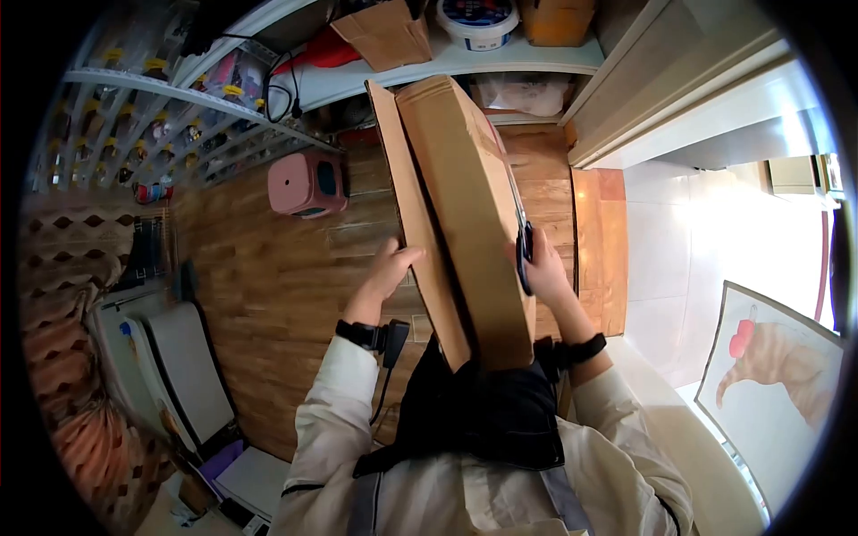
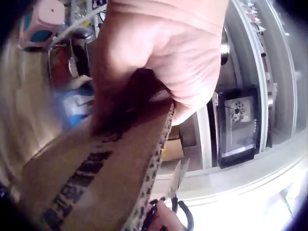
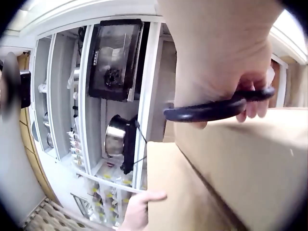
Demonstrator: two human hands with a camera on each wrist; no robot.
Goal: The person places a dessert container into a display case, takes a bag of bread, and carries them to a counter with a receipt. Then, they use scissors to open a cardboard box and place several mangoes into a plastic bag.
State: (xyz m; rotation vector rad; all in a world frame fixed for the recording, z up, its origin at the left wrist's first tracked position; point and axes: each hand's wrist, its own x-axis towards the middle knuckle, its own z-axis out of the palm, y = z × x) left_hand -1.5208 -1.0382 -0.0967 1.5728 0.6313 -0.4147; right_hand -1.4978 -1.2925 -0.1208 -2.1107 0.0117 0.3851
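Cardboard box (image 1: 478, 210) upright-ish at center, in front of the torso, near end by the lap, far end toward the white shelf (image 1: 349, 87). Left hand (image 1: 389, 271) grips the left flap (image 1: 422, 237) by its edge. Right hand (image 1: 547, 268) fingers in the scissors' (image 1: 525, 259) dark handles, on the box's right side, blades pointing far. Pink stool (image 1: 299, 183) on floor, far left of box.

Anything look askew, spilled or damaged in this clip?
Nothing looks spilled or plainly damaged. Slightly untidy: a black cable dangles in a loop by the edge of the white shelf, loose rather than tucked away.
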